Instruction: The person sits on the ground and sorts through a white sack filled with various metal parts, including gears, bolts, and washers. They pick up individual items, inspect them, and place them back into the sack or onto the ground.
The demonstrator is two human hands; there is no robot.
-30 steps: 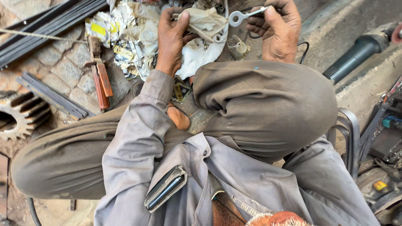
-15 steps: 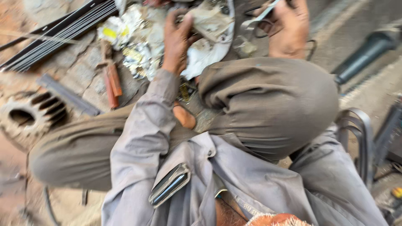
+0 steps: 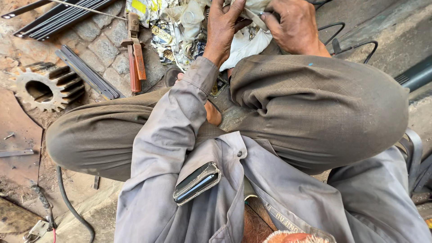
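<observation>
Spanner gone; both hands [image 3: 252, 27] now gripping cloth [image 3: 245, 42].

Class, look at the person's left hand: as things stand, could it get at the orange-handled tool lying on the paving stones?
Probably yes. The left hand is busy on the pale cloth, but the orange-handled tool lies uncovered just to its left, with only crumpled wrappers between them and nothing over it.

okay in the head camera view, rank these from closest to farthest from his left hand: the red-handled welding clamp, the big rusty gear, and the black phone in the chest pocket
From the left hand, in the head view:
1. Red-handled welding clamp, on the stone paving just to the hand's left.
2. Black phone in its chest pocket, lower in the picture, close to the camera.
3. Big rusty toothed gear, at the far left edge.
</observation>
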